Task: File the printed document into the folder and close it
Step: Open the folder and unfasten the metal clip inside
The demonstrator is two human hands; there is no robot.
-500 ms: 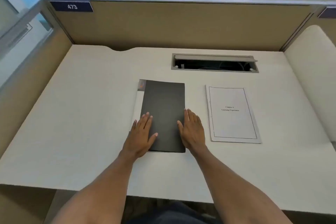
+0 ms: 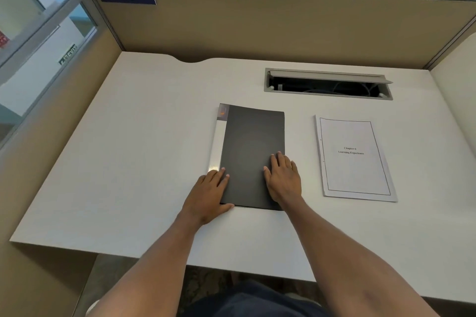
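A dark grey folder (image 2: 251, 141) with a white spine strip lies shut and flat on the white desk (image 2: 144, 162). My left hand (image 2: 210, 194) rests flat on its near left corner, fingers together, thumb along the near edge. My right hand (image 2: 283, 177) lies flat on its near right edge, fingers spread slightly. Neither hand grips anything. The printed document (image 2: 354, 158), a stapled white sheaf with a bordered title page, lies to the right of the folder, apart from it and from my right hand.
An open cable tray slot (image 2: 327, 83) is set in the desk behind the folder and document. Tan partition walls (image 2: 257, 26) close the desk at the back and left; a white panel stands on the right. Plants show above the partition.
Both hands stay on the folder's near end; my left hand has slid a little toward its left edge. The camera view has shifted, moving everything right in the frame.
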